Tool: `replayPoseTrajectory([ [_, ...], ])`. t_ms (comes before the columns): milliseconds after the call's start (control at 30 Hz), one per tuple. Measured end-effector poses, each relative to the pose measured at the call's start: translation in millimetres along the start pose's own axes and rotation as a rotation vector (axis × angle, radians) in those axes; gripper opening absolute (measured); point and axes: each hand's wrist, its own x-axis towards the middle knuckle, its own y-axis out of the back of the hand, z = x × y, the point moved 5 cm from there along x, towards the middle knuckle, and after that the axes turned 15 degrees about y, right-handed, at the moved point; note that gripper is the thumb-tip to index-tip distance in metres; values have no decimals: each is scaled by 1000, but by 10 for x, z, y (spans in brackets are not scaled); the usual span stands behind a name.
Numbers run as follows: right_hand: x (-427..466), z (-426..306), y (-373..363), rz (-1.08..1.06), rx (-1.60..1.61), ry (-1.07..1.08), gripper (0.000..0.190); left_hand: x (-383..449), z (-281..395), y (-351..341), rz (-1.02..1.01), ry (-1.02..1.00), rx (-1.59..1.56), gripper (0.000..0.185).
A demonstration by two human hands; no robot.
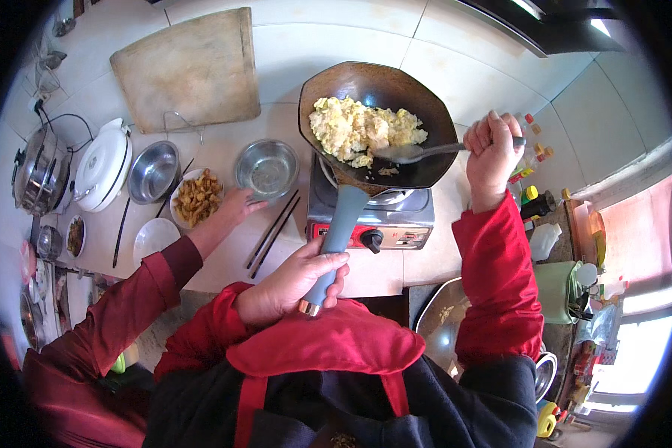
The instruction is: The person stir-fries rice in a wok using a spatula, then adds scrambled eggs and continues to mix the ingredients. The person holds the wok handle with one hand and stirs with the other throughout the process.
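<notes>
My left hand [299,277] is wrapped around the blue-grey handle [344,215] of a wok [364,75]. The wok sits tilted over a tabletop gas stove [409,210]. Inside it lies a heap of pale yellow food [364,129] that looks like rice with egg. Up on the right, my right hand [493,148] grips the dark handle of a cooking spatula [406,153]. The spatula's metal head rests against the lower edge of the food, and its underside is hidden.
At left, another person's hand [239,206] touches or hovers by a metal bowl [267,168]. Near it are a plate of browned food [197,199], chopsticks [274,235], a white plate [154,238] and a second metal bowl [154,172]. A cutting board [187,70] leans on the wall; bottles [529,195] stand right.
</notes>
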Motion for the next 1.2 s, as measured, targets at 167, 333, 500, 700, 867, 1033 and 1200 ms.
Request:
replayPoseTrajectory([
  [167,88,2,55,11,-23,53,30,-3,26,-14,4,0,19,21],
  [333,-32,-143,154,-28,28,155,31,8,-1,-14,-6,11,4,23],
  [500,-311,-189,53,-73,42,202,29,-16,-4,-8,7,3,23,32],
  [700,-551,128,364,-189,-11,-77,27,-9,10,-14,20,16,38,37],
  [867,-217,-160,231,-156,8,41,27,-16,28,-17,32,21,26,36],
  [1033,-110,-390,59,-181,100,128,28,10,-2,31,29,11,-16,26],
  [1200,-578,93,309,-172,17,-43,28,-6,16,-10,2,-7,2,27],
])
